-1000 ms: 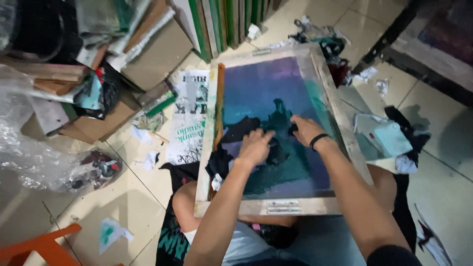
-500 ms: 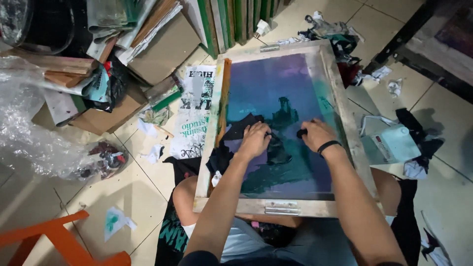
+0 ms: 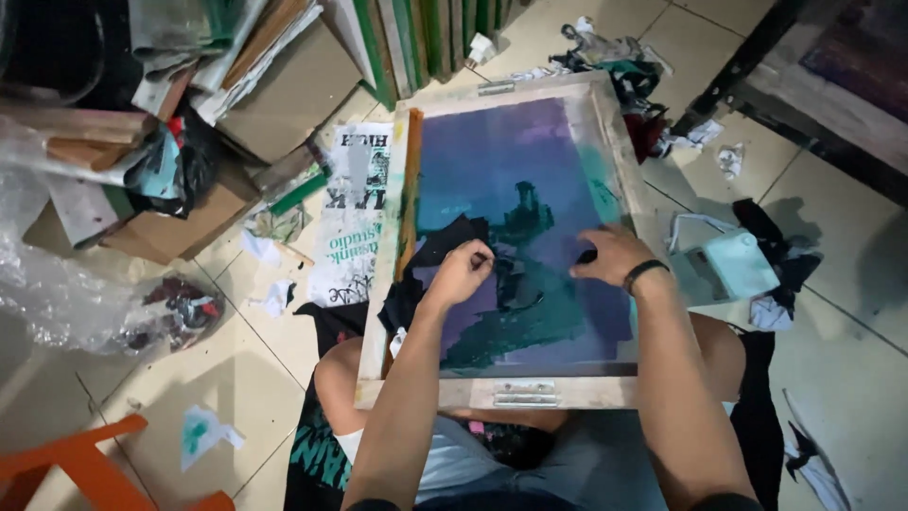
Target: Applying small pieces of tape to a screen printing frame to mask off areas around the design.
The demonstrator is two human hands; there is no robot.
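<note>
A wooden screen-printing frame (image 3: 492, 390) rests across my lap, its mesh (image 3: 515, 161) stained purple, blue and green. My left hand (image 3: 461, 272) lies on the mesh near the frame's left side, fingers pinched on the edge of a dark rag or torn strip (image 3: 437, 254) that spreads over the mesh. My right hand (image 3: 613, 255), with a dark band on the wrist, presses down on the mesh further right, fingertips touching a small dark piece (image 3: 586, 256). A long wooden squeegee (image 3: 410, 194) lies along the frame's inner left edge.
Printed paper sheets (image 3: 352, 213) lie on the tiled floor left of the frame. Cardboard, wood and clear plastic wrap (image 3: 57, 284) pile up at left, and an orange stool (image 3: 85, 466) stands at bottom left. Green framed screens (image 3: 416, 38) lean behind. Rags and a pale box (image 3: 733, 265) lie at right.
My right hand has slid down and to the right across the mesh. My left hand has stayed on the dark rag near the left side, its fingers curling tighter.
</note>
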